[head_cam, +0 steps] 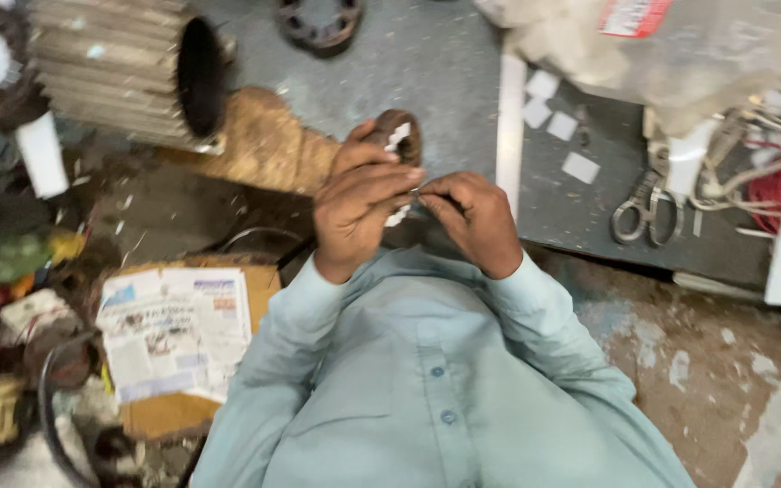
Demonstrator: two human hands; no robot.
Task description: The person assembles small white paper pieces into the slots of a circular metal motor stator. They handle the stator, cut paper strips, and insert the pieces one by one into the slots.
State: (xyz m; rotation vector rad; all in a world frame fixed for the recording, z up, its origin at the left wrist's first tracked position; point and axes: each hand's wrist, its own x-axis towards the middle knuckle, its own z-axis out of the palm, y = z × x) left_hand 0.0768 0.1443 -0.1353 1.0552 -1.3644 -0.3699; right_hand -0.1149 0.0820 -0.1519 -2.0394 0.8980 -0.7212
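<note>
Left hand grips upright brown core; right hand pinches something too small to tell.

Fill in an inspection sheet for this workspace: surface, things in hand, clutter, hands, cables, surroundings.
Surface: grey worktop, dusty; dark mat at right.
Things in hand: small brown ring-shaped part with white inserts, blurred.
Clutter: scissors, white paper squares, newspaper on a cardboard box.
Hands: left hand grips the part; right hand pinches something thin at it, too small to tell.
Cables: pale and red wires bundled at right; black cable lower left.
Surroundings: large ribbed motor housing, plastic bag, stained floor.
</note>
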